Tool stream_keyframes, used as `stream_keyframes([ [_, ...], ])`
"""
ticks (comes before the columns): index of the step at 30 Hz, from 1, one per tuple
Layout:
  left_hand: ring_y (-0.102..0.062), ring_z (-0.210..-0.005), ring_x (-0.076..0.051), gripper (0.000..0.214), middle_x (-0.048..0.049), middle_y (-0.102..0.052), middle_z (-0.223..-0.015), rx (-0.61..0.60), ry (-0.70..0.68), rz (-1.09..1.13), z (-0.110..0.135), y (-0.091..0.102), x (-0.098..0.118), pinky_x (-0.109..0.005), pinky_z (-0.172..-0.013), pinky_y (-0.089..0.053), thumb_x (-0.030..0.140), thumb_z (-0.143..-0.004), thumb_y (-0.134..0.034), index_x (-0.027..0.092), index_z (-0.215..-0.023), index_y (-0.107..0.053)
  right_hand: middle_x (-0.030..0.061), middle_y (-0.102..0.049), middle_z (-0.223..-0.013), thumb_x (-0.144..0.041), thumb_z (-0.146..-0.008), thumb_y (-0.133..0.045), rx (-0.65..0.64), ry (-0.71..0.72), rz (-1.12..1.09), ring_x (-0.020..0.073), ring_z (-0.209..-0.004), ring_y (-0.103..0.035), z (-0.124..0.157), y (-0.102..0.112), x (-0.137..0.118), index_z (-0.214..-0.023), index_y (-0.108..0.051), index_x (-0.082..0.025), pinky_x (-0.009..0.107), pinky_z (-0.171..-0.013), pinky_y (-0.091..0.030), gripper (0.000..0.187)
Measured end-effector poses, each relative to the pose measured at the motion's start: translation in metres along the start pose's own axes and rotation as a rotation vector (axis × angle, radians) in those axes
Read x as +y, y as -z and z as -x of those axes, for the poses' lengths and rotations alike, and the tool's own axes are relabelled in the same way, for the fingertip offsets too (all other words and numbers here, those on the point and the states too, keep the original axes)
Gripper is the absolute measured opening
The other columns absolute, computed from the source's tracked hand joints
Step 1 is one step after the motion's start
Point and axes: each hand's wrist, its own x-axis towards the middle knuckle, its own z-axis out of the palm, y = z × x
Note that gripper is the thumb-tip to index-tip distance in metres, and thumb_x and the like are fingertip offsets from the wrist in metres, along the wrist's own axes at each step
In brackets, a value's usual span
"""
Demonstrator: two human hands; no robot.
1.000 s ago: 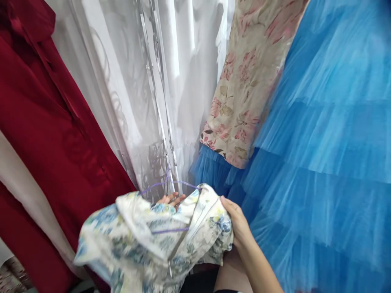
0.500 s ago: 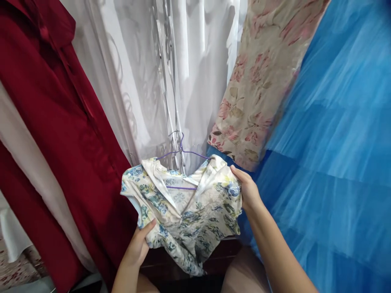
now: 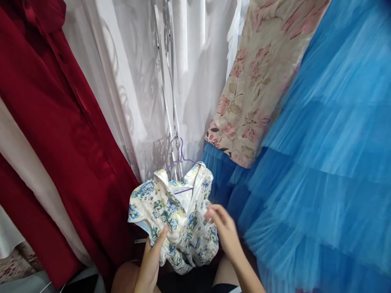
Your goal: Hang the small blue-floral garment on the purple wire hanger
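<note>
Work in hand: handling a small blue-floral garment (image 3: 177, 219) that sits on a purple wire hanger (image 3: 182, 162). The garment is bunched up low in the middle of the view, just in front of the white sheer curtain (image 3: 134, 89).

Left hand (image 3: 152, 260) pinches the garment's lower edge, thumb pressed on the front of the cloth. Right hand (image 3: 224, 232) is at the garment's right side with fingers loosely spread and tips at the cloth. No clear grip, it reads as open.

The hanger's hook pokes up above the collar, right against some pale vertical strips (image 3: 166, 81) by the curtain. Can't tell if it is hooked on anything.

Judgement: the cloth is crumpled and the collar sits skewed on the wire. Any next move calls for a firm hold from both hands and for keeping the hook off the sheer fabric.

Around: a dark red garment (image 3: 55, 114) hangs on the left with a beige strip of cloth (image 3: 27, 171) across it. A pink-floral dress (image 3: 256, 81) hangs upper right, and a blue tiered tulle skirt (image 3: 320, 162) fills the right side, near the right hand. The space is tight, and the tulle and curtain look likely to snag the wire.
</note>
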Motion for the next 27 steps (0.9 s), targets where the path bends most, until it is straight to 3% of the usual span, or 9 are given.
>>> stream_keyframes([
  [2,-0.057,-0.125,-0.023,0.046,-0.0094,-0.065,-0.127,-0.022,0.000,0.020,0.001,0.000,0.000,-0.039,-0.110,-0.041,0.014,-0.080,-0.074,0.020,-0.123,-0.059,0.0045,-0.065,-0.085,-0.049,-0.087,-0.059,-0.361,-0.102,0.042,0.0225,-0.080,-0.059,0.009,-0.021,0.009,-0.088,-0.062,-0.019,0.031,-0.069,-0.045,0.030],
  [4,-0.059,-0.122,-0.025,0.047,-0.0103,-0.065,-0.127,-0.047,0.003,0.045,0.002,0.001,0.002,-0.040,-0.107,-0.045,0.014,-0.080,-0.073,0.020,-0.124,-0.059,0.0032,-0.063,-0.078,-0.051,-0.088,-0.058,-0.518,-0.154,0.064,0.0208,-0.075,-0.058,0.014,-0.038,0.016,-0.084,-0.060,-0.019,0.031,-0.067,-0.044,0.032],
  [9,-0.060,-0.120,-0.026,0.052,-0.0101,-0.066,-0.125,-0.061,-0.011,0.101,0.011,0.000,0.009,-0.040,-0.103,-0.049,0.013,-0.079,-0.073,0.022,-0.128,-0.058,0.0017,-0.060,-0.069,-0.050,-0.093,-0.050,-0.539,-0.133,-0.027,0.0175,-0.068,-0.055,0.021,-0.058,0.021,-0.078,-0.054,-0.019,0.029,-0.066,-0.042,0.035],
  [16,-0.063,-0.113,-0.029,0.050,-0.0121,-0.068,-0.118,-0.082,-0.022,0.047,-0.003,0.010,0.000,-0.041,-0.095,-0.053,0.024,-0.075,-0.077,0.021,-0.122,-0.061,-0.0015,-0.057,-0.054,-0.044,-0.091,-0.054,-0.520,-0.206,-0.136,0.0119,-0.050,-0.045,0.017,-0.051,0.011,-0.068,-0.051,-0.019,0.025,-0.053,-0.034,0.034],
  [18,-0.065,-0.108,-0.028,0.046,-0.0119,-0.069,-0.112,0.004,-0.166,-0.024,-0.017,0.023,-0.002,-0.040,-0.090,-0.053,0.031,-0.074,-0.077,0.019,-0.116,-0.062,-0.0025,-0.055,-0.048,-0.044,-0.089,-0.056,-0.496,-0.234,-0.145,0.0110,-0.046,-0.042,0.015,-0.047,0.011,-0.063,-0.049,-0.020,0.025,-0.050,-0.031,0.036],
  [21,-0.063,-0.100,-0.023,0.044,-0.0074,-0.065,-0.106,0.298,-0.659,-0.183,-0.033,0.042,-0.006,-0.033,-0.086,-0.051,0.035,-0.071,-0.078,0.019,-0.108,-0.061,-0.0033,-0.053,-0.044,-0.043,-0.086,-0.059,-0.468,-0.253,-0.141,0.0102,-0.043,-0.041,0.015,-0.041,0.012,-0.058,-0.047,-0.021,0.025,-0.049,-0.031,0.038],
  [23,-0.060,-0.092,-0.019,0.038,-0.0052,-0.062,-0.103,0.392,-0.927,-0.327,-0.033,0.046,-0.014,-0.030,-0.083,-0.049,0.034,-0.073,-0.076,0.020,-0.104,-0.059,-0.0036,-0.053,-0.043,-0.045,-0.084,-0.061,-0.475,-0.277,-0.141,0.0095,-0.040,-0.040,0.015,-0.041,0.012,-0.059,-0.048,-0.020,0.024,-0.047,-0.030,0.038],
  [24,-0.059,-0.089,-0.019,0.032,-0.0047,-0.061,-0.100,0.333,-0.982,-0.423,-0.029,0.043,-0.019,-0.030,-0.081,-0.049,0.033,-0.075,-0.073,0.020,-0.101,-0.060,-0.0036,-0.054,-0.042,-0.046,-0.084,-0.062,-0.482,-0.288,-0.141,0.0091,-0.039,-0.039,0.016,-0.042,0.012,-0.060,-0.049,-0.020,0.024,-0.045,-0.029,0.037],
  [27,-0.060,-0.090,-0.020,0.015,-0.0057,-0.063,-0.095,-0.104,-0.908,-0.702,-0.012,0.020,-0.039,-0.031,-0.083,-0.049,0.027,-0.081,-0.065,0.020,-0.093,-0.063,-0.0030,-0.056,-0.044,-0.049,-0.082,-0.062,-0.518,-0.313,-0.160,0.0081,-0.037,-0.037,0.020,-0.051,0.012,-0.063,-0.051,-0.019,0.023,-0.043,-0.026,0.037],
])
